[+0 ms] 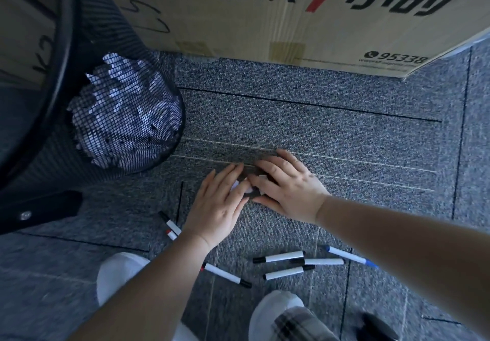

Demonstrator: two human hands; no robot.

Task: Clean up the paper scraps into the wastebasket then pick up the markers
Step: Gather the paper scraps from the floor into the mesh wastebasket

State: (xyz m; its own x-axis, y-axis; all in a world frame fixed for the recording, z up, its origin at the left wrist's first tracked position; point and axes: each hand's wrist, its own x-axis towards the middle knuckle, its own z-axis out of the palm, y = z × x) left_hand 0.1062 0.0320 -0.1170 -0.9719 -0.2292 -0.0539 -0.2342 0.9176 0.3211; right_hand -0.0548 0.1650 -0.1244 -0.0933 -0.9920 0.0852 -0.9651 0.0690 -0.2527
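I'm counting seven markers [279,257] lying on the carpet, six capped in black or red and one blue [351,256]; two hands [218,205] are showing, with a few small paper scraps [236,186] peeking between them. One mesh wastebasket [124,118] and one cardboard box [291,17] are sitting there too.
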